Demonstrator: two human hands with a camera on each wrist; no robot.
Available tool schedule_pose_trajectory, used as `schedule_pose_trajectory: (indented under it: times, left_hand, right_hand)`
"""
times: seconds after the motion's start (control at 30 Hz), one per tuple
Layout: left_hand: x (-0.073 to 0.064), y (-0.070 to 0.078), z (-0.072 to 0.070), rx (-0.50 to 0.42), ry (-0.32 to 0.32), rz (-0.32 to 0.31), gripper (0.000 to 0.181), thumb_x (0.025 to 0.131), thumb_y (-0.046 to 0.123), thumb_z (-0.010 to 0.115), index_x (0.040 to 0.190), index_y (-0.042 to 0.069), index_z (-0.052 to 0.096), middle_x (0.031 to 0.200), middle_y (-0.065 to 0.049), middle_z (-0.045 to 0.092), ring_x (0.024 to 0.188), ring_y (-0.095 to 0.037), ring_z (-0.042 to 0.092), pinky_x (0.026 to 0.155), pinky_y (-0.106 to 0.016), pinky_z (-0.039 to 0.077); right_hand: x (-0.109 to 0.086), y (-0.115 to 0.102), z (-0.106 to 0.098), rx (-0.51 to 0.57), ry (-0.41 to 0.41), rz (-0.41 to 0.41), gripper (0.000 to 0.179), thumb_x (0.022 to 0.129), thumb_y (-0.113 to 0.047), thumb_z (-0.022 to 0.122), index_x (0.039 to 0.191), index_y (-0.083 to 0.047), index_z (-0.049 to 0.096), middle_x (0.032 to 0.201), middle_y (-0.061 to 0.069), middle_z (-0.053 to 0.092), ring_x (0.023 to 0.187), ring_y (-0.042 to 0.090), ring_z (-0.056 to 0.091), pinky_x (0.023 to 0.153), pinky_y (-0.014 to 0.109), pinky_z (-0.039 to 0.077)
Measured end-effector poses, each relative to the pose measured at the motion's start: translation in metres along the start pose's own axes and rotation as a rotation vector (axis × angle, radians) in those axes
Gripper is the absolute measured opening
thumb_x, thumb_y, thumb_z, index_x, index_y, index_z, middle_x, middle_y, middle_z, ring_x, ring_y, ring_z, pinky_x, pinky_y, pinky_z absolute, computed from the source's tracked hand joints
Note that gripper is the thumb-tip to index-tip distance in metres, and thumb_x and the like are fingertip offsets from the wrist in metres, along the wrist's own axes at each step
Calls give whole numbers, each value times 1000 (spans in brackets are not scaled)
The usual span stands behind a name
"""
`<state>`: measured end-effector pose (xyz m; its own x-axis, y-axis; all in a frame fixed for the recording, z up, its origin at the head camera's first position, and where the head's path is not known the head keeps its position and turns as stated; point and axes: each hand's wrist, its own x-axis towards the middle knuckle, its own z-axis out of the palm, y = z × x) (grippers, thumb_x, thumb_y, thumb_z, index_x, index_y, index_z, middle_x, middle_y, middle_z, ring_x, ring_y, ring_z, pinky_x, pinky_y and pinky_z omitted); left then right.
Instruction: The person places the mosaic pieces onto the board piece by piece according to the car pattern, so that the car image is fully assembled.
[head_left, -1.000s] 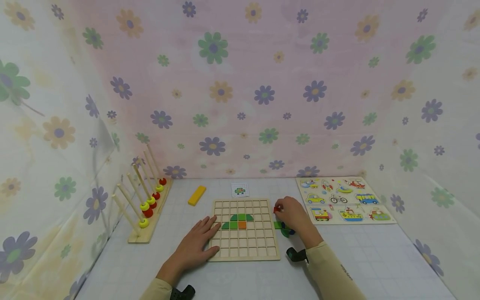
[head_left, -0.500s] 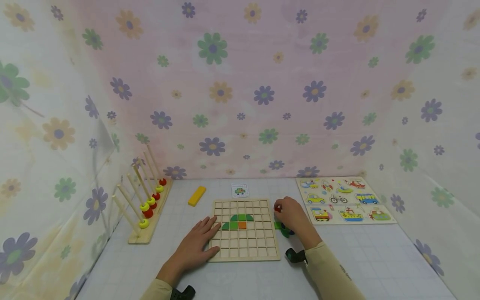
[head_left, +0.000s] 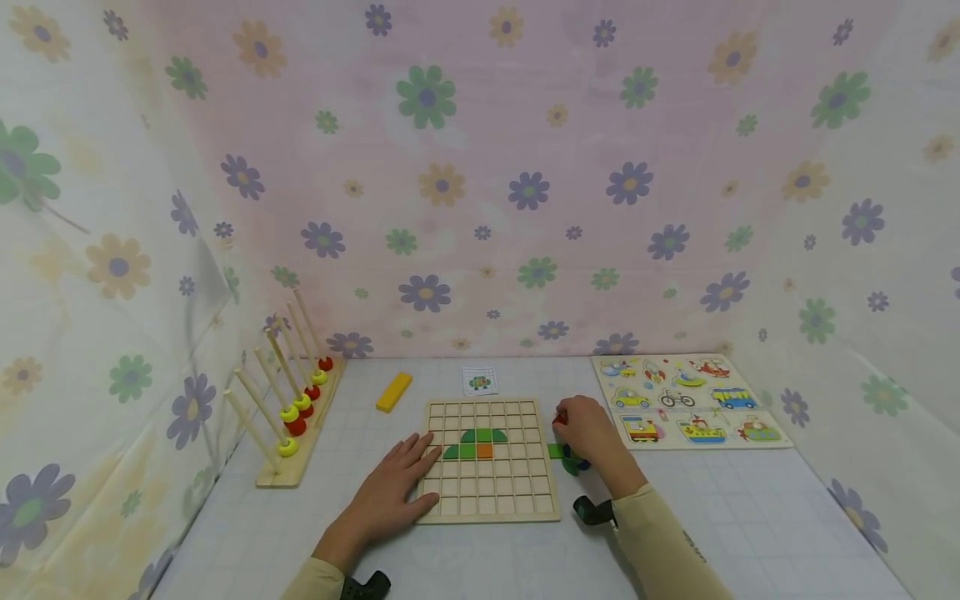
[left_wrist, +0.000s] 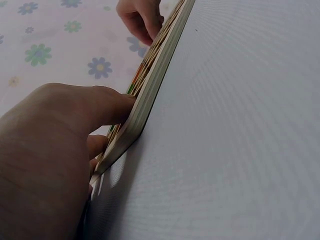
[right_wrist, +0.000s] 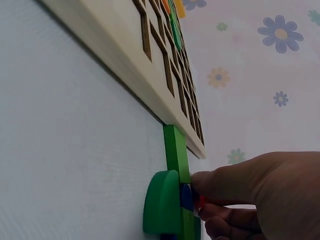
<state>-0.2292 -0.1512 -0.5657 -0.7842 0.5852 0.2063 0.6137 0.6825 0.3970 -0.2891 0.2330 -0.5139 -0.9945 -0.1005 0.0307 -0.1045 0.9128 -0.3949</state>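
Note:
A square wooden grid board (head_left: 487, 503) lies in the middle of the table. Several green pieces (head_left: 483, 434) and one orange square (head_left: 484, 451) fill some of its cells. My left hand (head_left: 384, 493) rests along the board's left edge, fingers spread and thumb on the front corner. Just off the right side, my right hand (head_left: 591, 429) pinches a small red block (head_left: 559, 418), mostly hidden by the fingers. Below that hand, in the right wrist view, loose blocks sit beside the board: a light green one (right_wrist: 176, 152), a rounded dark green one (right_wrist: 162, 202) and a blue one (right_wrist: 186, 197).
A small picture card (head_left: 480, 381) lies behind the board, and a yellow bar (head_left: 393, 392) to its left. The wooden peg stand (head_left: 279, 475) with red and yellow beads is at far left. A vehicle puzzle board (head_left: 693, 407) lies at right. Flowered cloth hangs around.
My right hand has shifted slightly to the right, away from the board, with the red block in its fingers. The left hand and the pieces on the board stay put.

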Motion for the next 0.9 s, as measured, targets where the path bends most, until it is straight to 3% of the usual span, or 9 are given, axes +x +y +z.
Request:
schedule_pose_trajectory:
  times: [0.2, 0.4, 0.6, 0.9]
  left_hand:
    - [0, 1, 1, 13, 35, 15, 72, 104, 47, 66, 163, 9, 50, 173, -14, 37, 160, -39, 30, 128, -58, 26]
    - [-1, 2, 1, 21, 53, 25, 71, 104, 47, 65, 162, 8, 52, 172, -14, 39, 159, -41, 32, 127, -59, 28]
    - [0, 2, -1, 12, 40, 25, 72, 104, 46, 66, 163, 8, 51, 173, -15, 37, 160, -41, 30, 127, -60, 27]
    - [0, 2, -2, -2, 5, -1, 73, 103, 46, 66, 165, 10, 49, 174, -13, 35, 161, -38, 27, 129, -57, 25]
  right_hand:
    - [2, 1, 1, 19, 6, -47, 9, 95, -7, 82, 103, -3, 80, 91, 5, 71, 83, 21, 64, 79, 43, 61]
    - [2, 3, 0, 49, 18, -63, 19, 96, -8, 81, 114, -2, 80, 96, 5, 69, 85, 21, 62, 80, 43, 60]
    - [-1, 1, -4, 150, 53, -104, 25, 96, -9, 82, 120, -3, 81, 99, 3, 70, 87, 19, 63, 76, 39, 59]
    - [-9, -13, -9, 194, 67, -153, 24, 96, -9, 82, 119, -2, 81, 101, 1, 72, 86, 16, 62, 74, 36, 57]
